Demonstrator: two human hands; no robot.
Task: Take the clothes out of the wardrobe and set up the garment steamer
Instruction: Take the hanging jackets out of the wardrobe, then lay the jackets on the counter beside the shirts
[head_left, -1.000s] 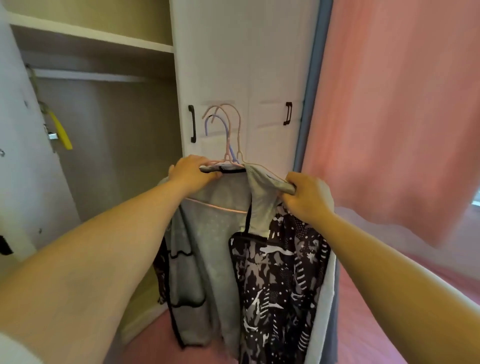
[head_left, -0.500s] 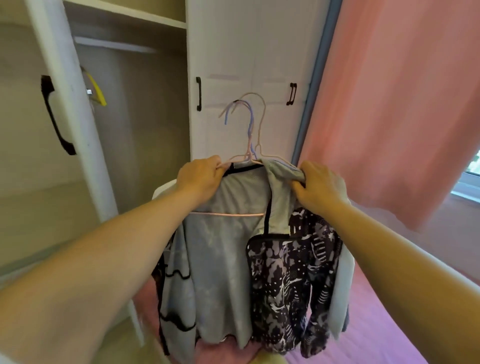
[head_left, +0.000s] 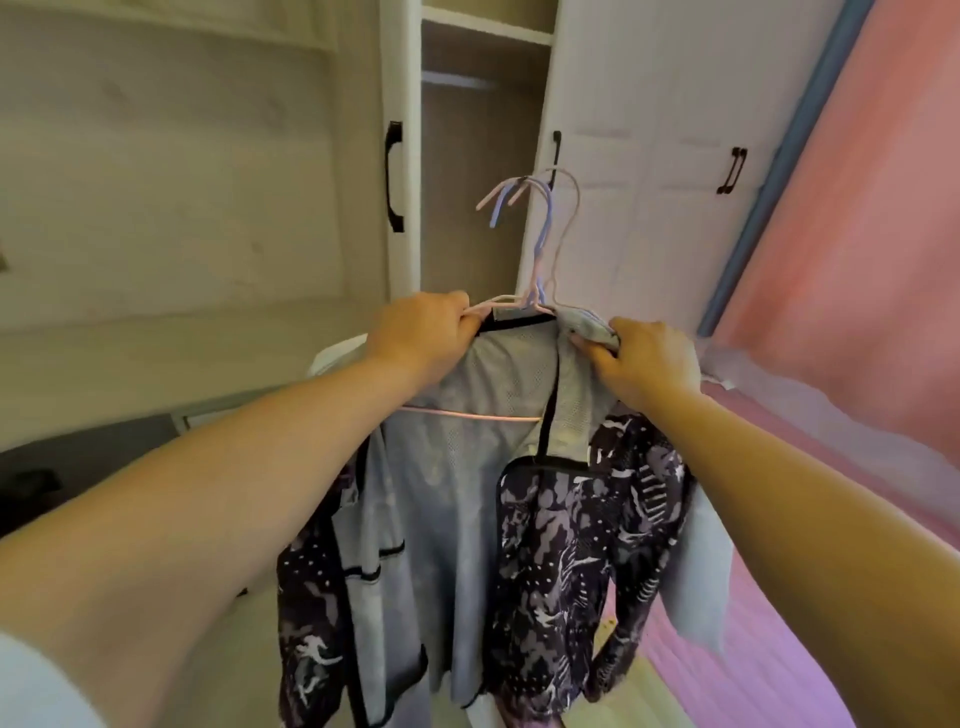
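We hold the clothes (head_left: 467, 519) up clear of the wardrobe (head_left: 623, 156): left hand (head_left: 421, 338) gripping the hangers (head_left: 535, 260), right hand (head_left: 644, 364) clutching a collar, keeping everything bunched for carrying.

Honestly can't spot any readable text, labels, brands or numbers anywhere in this shot, nothing legible at all.
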